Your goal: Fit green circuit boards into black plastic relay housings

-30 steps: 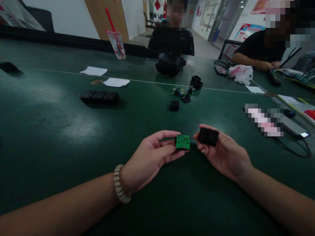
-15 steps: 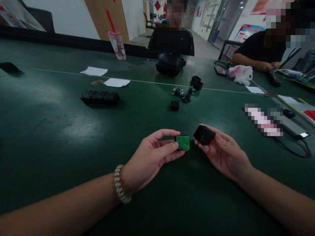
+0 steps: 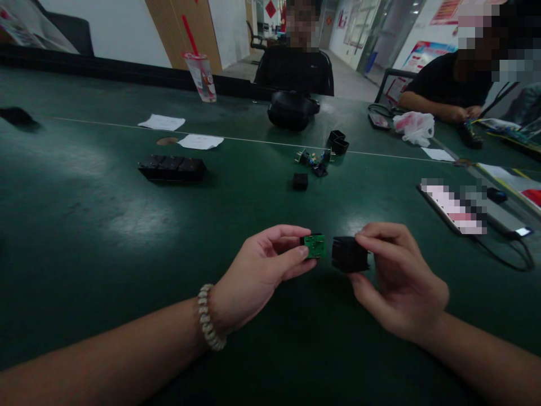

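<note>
Between the thumb and fingers of my left hand [image 3: 266,262] is a small green circuit board [image 3: 315,246], its soldered face turned toward me and a dark edge along its top. My right hand [image 3: 406,276] grips a black plastic housing [image 3: 350,254] by its right end, thumb below and fingers above. Its left end faces the board, with a narrow gap between the two. Both parts are held above the green table [image 3: 253,361]. Beyond my hands lie a small black cube-shaped part [image 3: 300,181] and several loose electronic parts with metal prongs [image 3: 313,159].
Black empty shells [image 3: 338,142] lie behind the loose parts. A black segmented block [image 3: 172,168] and paper slips [image 3: 201,141] are at left, a drink cup [image 3: 202,79] farther back. A black case [image 3: 291,111] stands ahead; a phone-like slab [image 3: 452,208] lies right. Two people sit across the table.
My right hand has turned over, from cradling the housing underneath to pinching its right end. The housing has rotated and dropped slightly, level with the board. My left hand has barely moved.
</note>
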Demonstrator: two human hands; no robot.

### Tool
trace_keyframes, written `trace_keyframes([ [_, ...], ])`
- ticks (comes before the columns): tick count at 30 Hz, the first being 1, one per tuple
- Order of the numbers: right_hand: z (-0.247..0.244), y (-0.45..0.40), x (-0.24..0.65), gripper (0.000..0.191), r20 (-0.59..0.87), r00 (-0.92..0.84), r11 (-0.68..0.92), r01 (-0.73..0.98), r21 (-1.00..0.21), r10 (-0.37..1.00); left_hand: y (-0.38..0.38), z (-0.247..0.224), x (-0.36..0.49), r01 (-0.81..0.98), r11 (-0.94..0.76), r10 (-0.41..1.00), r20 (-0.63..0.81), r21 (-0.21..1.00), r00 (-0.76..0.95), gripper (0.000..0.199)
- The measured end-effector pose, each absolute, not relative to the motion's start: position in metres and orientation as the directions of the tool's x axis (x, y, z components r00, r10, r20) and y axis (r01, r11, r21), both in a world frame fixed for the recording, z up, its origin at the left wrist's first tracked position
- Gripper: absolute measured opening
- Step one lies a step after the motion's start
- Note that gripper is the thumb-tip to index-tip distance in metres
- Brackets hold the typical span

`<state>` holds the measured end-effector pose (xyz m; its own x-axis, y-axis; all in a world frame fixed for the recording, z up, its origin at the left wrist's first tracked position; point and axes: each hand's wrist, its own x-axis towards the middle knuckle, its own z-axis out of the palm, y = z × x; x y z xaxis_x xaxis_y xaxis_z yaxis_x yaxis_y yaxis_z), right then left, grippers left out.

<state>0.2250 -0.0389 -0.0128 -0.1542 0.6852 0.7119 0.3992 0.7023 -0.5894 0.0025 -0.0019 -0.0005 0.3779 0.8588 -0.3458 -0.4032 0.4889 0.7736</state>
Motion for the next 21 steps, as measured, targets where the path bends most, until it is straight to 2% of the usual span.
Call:
trace_keyframes([
  [2,-0.013,-0.041,0.226,0.068,0.752,-0.176,0.725,0.472,-0.502,0.635,-0.002,0.000,0.003,-0.404,0.497,0.855,-0.352,0.768,0.381,0.021],
  [5,-0.014,-0.041,0.227,0.069,0.758,-0.203,0.725,0.516,-0.455,0.620,-0.001,0.000,0.003,-0.399,0.500,0.853,-0.357,0.768,0.382,0.021],
  [11,-0.014,-0.037,0.226,0.075,0.743,-0.232,0.745,0.455,-0.488,0.628,-0.001,-0.003,0.001,-0.359,0.476,0.854,-0.324,0.803,0.408,0.020],
  [21,-0.007,-0.033,0.222,0.057,0.728,-0.290,0.756,0.466,-0.460,0.621,-0.001,-0.011,-0.001,-0.318,0.414,0.842,-0.225,0.853,0.491,0.025],
])
